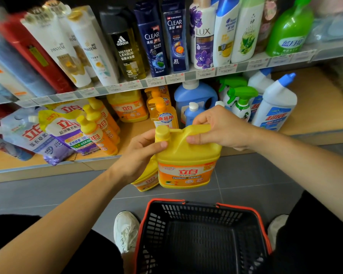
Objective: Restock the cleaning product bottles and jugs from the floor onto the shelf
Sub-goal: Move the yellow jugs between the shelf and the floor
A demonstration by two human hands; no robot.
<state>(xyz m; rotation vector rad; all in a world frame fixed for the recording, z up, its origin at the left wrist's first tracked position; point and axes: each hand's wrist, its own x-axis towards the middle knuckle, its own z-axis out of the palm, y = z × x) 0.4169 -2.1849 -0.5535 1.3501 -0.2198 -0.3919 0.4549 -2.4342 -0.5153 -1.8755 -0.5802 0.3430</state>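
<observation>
Yellow jug (pixel 186 155): upright at picture centre, low in front of the lower shelf (pixel 315 119). I cannot tell whether its base rests on the floor (pixel 48 194).
Right hand (pixel 216 127): at the jug's 1 o'clock, fingers curled over the moulded handle and thumb on the front, likely bearing the weight.
Left hand (pixel 141 153): at its 9 o'clock, gripping the shoulder under the cap, seemingly to steady the heavy load.
Second jug (pixel 147 180): close behind at 7 o'clock, on the floor, not yet shelved.
Likely slot: bare shelf board at 12 o'clock, between a matching jug (pixel 128 107) at 11 and the pump bottles (pixel 162 113).
Basket (pixel 186 201): at 6 o'clock, between the shoes (pixel 125 230), out of the lifting path.
</observation>
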